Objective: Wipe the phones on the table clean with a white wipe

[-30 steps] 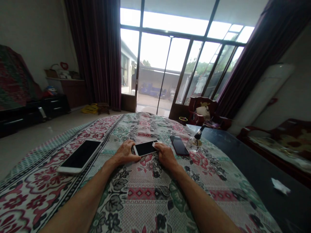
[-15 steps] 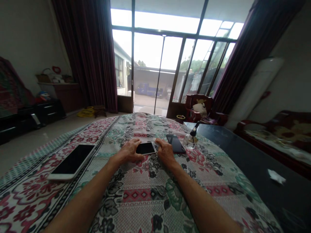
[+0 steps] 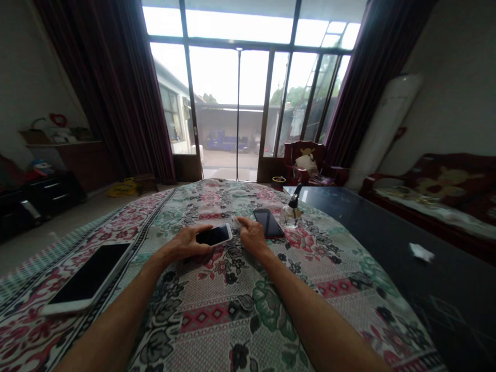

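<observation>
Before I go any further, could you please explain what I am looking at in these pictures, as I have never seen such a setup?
Of course. There is no machine here: these are a person's two bare hands, seen by a camera worn on that person's head, looking forward and down. The left hand holds a small white phone by its edges. The right hand pinches something small and whitish, too blurred to name. Around them on the patterned tablecloth lie a larger white tablet to the left and a dark phone to the right, with a clear bottle standing just beyond the dark phone.
</observation>
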The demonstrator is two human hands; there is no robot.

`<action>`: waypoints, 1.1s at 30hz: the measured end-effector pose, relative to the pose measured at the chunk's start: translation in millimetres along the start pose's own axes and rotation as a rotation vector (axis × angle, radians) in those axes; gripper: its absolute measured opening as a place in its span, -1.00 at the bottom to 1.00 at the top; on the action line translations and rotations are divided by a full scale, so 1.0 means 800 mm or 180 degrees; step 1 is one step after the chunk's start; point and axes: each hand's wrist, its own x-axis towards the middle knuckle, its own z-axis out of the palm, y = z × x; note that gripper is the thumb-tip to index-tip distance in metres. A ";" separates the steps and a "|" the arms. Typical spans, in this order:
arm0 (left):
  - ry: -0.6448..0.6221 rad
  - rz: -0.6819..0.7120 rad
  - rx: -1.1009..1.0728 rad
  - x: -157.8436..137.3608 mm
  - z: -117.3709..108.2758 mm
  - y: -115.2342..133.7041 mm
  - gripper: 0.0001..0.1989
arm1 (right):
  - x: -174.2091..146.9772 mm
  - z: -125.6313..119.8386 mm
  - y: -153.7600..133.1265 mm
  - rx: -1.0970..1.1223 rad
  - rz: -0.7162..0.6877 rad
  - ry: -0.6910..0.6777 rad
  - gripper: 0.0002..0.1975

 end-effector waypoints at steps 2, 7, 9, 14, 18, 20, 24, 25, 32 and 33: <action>0.0114 -0.0110 -0.0275 -0.005 -0.011 -0.002 -0.40 | 0.002 0.000 -0.005 0.0365 0.0192 0.0086 -0.62; -0.0051 -0.0257 -0.0580 -0.008 -0.024 -0.007 -0.35 | 0.005 0.007 -0.020 0.1134 0.0301 0.0137 -0.72; -0.0119 -0.0260 -0.0697 -0.008 -0.023 -0.008 -0.34 | 0.004 0.010 -0.025 0.1285 0.0285 0.0126 -0.73; -0.0120 -0.0291 -0.0985 -0.011 -0.021 -0.005 -0.35 | 0.001 0.006 -0.039 0.1420 0.0166 -0.0073 -0.73; 0.0033 -0.0359 -0.0984 -0.011 -0.021 -0.007 -0.30 | -0.006 0.008 -0.053 0.1213 0.0155 0.0045 -0.68; 0.0156 -0.0411 -0.1010 -0.009 -0.022 -0.013 -0.25 | -0.009 0.011 -0.061 0.1145 0.0133 0.0070 -0.64; 0.0313 -0.0371 -0.1022 -0.007 -0.023 -0.026 -0.26 | -0.012 0.017 -0.070 0.1306 0.0124 0.0046 -0.65; 0.0319 -0.0332 -0.0997 -0.006 -0.023 -0.027 -0.28 | -0.011 0.017 -0.069 0.1355 0.0152 0.0059 -0.65; -0.0173 -0.0161 -0.0909 -0.007 -0.011 0.003 -0.34 | -0.005 0.008 -0.043 0.1756 0.0644 -0.0103 -0.64; -0.0205 -0.0156 -0.0887 -0.008 -0.010 0.007 -0.34 | -0.005 0.008 -0.041 0.1815 0.0660 -0.0114 -0.64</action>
